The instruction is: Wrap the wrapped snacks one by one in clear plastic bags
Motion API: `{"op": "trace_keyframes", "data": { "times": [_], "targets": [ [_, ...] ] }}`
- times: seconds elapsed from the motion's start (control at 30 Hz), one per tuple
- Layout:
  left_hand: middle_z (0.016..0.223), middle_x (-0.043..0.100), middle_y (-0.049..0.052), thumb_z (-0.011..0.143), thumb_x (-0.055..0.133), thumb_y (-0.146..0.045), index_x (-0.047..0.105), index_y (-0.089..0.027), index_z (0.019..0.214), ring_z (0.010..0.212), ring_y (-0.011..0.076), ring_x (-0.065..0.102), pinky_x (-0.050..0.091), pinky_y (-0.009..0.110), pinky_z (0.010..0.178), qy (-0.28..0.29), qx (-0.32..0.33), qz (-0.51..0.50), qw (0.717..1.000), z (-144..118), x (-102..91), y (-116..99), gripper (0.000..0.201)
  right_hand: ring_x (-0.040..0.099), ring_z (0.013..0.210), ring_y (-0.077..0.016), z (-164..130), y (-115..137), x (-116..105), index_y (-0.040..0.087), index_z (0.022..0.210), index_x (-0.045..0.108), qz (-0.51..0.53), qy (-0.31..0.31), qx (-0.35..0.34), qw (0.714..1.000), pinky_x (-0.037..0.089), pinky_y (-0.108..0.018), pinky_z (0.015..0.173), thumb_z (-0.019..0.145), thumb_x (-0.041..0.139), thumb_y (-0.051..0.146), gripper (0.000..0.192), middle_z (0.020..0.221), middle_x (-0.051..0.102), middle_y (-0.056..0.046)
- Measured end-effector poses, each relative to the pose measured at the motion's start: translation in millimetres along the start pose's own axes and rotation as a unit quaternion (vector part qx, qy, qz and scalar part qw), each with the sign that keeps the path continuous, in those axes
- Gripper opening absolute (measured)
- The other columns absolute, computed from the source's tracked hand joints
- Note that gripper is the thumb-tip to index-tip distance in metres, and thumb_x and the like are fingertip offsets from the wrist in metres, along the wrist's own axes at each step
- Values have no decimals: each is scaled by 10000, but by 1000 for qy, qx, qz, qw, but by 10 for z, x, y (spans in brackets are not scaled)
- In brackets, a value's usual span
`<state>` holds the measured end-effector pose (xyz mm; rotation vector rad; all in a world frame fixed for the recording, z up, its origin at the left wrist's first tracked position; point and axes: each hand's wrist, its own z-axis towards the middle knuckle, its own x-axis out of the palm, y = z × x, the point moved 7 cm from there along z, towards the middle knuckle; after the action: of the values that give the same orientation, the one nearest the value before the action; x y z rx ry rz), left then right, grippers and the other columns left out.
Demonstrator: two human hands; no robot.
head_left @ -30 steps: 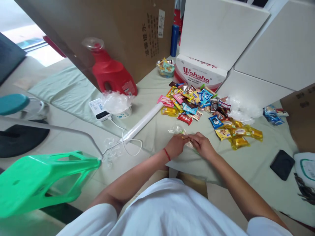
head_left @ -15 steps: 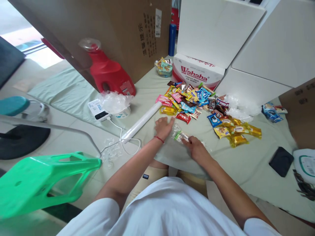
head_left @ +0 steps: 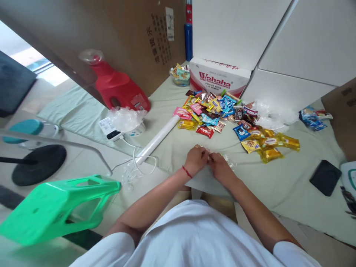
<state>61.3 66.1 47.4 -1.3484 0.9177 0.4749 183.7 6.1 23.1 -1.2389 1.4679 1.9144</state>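
Observation:
My left hand (head_left: 197, 158), a red string on its wrist, is closed in a pinch over the cloth. Right beside it, my right hand (head_left: 220, 165) is closed too, with the fingertips of both hands meeting. Both pinch a clear plastic bag (head_left: 229, 161), mostly hidden under the hands; its crinkled end sticks out past my right hand. Beyond the hands lies a pile of wrapped snacks (head_left: 213, 107), with a red packet (head_left: 205, 131) closest to my left hand. Several yellow-wrapped snacks (head_left: 271, 142) lie to the right.
A white roll (head_left: 158, 139) lies left of my hands, near a white cable and a phone (head_left: 113, 134). Behind stand a red jug (head_left: 119, 87), a Wahaba-like lettered carton (head_left: 219, 78) and a snack tub (head_left: 180, 76). A green stool (head_left: 55, 207) is at lower left; a black wallet-like object (head_left: 325, 178) lies right.
My hands have come together: the left moved right and toward my body, its spread fingers now closed on the bag. The snack with the green label inside is now largely covered.

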Motion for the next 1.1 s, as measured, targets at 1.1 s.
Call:
{"op": "trace_keyframes", "data": {
  "times": [1.1],
  "targets": [
    [1201,611,157,730,606,-155,563,-200,975,1211,312,536,420,478,1024,-19,247,33,968,-343,457,-347,254,681,883,-233,-350,-341,151,222,958,669,618,-164,251,727,551,-376,853,795,604,637,451,931,739,-82]
  ]
}}
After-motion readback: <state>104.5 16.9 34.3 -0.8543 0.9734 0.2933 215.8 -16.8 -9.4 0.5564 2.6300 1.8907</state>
